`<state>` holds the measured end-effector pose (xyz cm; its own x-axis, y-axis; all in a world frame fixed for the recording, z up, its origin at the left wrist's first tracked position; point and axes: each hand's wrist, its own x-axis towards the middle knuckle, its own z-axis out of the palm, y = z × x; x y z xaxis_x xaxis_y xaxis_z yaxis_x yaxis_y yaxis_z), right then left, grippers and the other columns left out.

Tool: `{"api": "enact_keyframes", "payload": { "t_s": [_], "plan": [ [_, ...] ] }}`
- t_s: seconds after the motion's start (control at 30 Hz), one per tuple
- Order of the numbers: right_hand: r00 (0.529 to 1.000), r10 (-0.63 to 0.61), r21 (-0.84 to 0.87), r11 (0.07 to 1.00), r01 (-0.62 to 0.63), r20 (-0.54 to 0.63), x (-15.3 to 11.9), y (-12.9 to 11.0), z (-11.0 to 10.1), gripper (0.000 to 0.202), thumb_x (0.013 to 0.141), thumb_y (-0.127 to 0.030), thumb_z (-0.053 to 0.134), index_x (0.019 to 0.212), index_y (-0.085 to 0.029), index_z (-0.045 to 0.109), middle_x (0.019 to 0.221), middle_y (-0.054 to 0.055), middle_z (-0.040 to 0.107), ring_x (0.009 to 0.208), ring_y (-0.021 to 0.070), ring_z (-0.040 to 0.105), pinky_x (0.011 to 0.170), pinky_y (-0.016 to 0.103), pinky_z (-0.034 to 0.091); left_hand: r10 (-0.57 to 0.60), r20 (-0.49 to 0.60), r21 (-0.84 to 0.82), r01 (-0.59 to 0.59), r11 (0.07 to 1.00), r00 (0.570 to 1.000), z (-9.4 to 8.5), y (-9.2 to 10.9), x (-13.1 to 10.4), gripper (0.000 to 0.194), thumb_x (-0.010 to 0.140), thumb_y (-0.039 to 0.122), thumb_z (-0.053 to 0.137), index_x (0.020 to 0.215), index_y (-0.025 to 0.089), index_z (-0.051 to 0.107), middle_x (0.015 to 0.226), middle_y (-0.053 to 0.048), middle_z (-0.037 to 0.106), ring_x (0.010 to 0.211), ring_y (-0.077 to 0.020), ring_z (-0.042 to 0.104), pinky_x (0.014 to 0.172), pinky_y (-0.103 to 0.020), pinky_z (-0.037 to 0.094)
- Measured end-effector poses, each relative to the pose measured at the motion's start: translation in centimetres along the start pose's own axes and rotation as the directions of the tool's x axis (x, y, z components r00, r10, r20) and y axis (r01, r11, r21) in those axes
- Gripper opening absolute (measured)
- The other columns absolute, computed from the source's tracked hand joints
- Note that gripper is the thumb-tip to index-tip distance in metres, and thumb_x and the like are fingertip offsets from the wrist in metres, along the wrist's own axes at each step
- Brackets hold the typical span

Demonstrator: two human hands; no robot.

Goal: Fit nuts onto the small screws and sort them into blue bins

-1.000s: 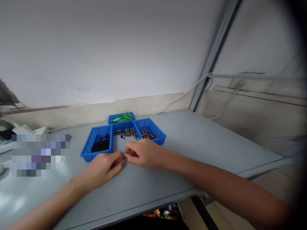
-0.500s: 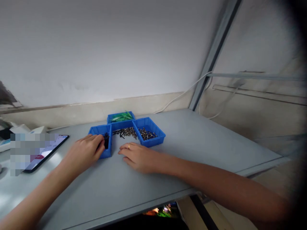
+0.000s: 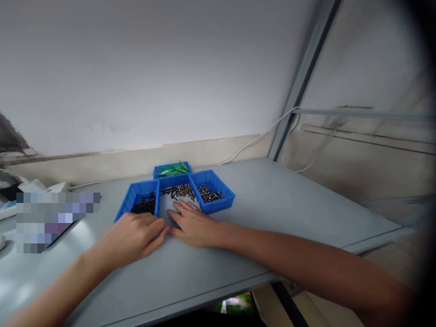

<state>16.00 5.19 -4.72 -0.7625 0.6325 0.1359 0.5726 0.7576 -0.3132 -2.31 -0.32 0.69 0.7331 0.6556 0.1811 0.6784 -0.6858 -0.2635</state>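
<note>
The left hand [image 3: 138, 236] is pinched closed, any hold unclear, beside the splayed right hand [image 3: 195, 225] near loose parts [image 3: 184, 190].

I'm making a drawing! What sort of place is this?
Probably a workbench, maybe in a workshop: a grey table holds blue trays with small black pieces and shiny pieces, and a grey post stands behind.

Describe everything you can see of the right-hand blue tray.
The tray is blue, open and rectangular, plastic-looking, with low walls. It sits flat and angled on the grey table, holding a heap of small metallic pieces. Its back left corner is close to the rear tray. The right hand lies by its front left corner; contact is unclear.
</note>
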Motion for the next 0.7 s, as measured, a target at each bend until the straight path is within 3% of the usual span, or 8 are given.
{"api": "enact_keyframes", "payload": {
  "t_s": [0.13, 0.33, 0.47, 0.7],
  "plan": [
    [0.999, -0.009, -0.028, 1.0, 0.008, -0.044, 0.0, 0.3, 0.3, 0.057, 0.088, -0.043, 0.035, 0.13, -0.005, 0.038, 0.141, 0.023, 0.022, 0.132, 0.0304, 0.014, 0.105, 0.043, 0.018, 0.074, 0.113, -0.095, -0.064, 0.993, 0.991, 0.6, 1.5, 0.3, 0.027, 0.09, 0.024, 0.033, 0.075, 0.018, 0.054, 0.066, 0.0, 0.061, 0.057, -0.0141, 0.057, 0.054, -0.027, 0.038],
    [0.994, 0.081, -0.024, 0.996, -0.083, -0.068, 0.0, 0.4, 0.7, 0.065, 0.086, -0.052, 0.034, 0.133, -0.007, 0.034, 0.143, 0.021, 0.017, 0.132, 0.0317, 0.01, 0.104, 0.046, 0.017, 0.029, 0.233, -0.156, 0.008, 0.988, 0.972, 1.1, 2.0, 0.7, 0.024, 0.087, 0.022, 0.037, 0.071, 0.017, 0.056, 0.069, -0.003, 0.065, 0.058, -0.0148, 0.06, 0.055, -0.026, 0.041],
    [0.995, 0.084, -0.045, 0.995, -0.087, -0.055, 0.2, 0.4, 0.7, 0.068, 0.086, -0.053, 0.031, 0.133, -0.005, 0.033, 0.14, 0.023, 0.024, 0.131, 0.0323, 0.016, 0.105, 0.045, 0.016, 0.002, 0.238, -0.158, 0.037, 0.987, 0.971, 1.0, 2.0, 0.7, 0.026, 0.087, 0.022, 0.037, 0.07, 0.017, 0.056, 0.067, -0.002, 0.065, 0.058, -0.015, 0.061, 0.054, -0.025, 0.042],
    [0.997, 0.053, -0.069, 0.996, -0.057, -0.058, 0.2, 0.5, 0.9, 0.067, 0.087, -0.053, 0.03, 0.134, -0.005, 0.032, 0.141, 0.023, 0.023, 0.131, 0.0309, 0.018, 0.104, 0.045, 0.017, 0.017, 0.224, -0.177, 0.024, 0.984, 0.975, 1.2, 1.9, 0.8, 0.024, 0.086, 0.021, 0.037, 0.07, 0.017, 0.054, 0.066, -0.002, 0.064, 0.059, -0.0154, 0.061, 0.054, -0.025, 0.042]
  ]
}}
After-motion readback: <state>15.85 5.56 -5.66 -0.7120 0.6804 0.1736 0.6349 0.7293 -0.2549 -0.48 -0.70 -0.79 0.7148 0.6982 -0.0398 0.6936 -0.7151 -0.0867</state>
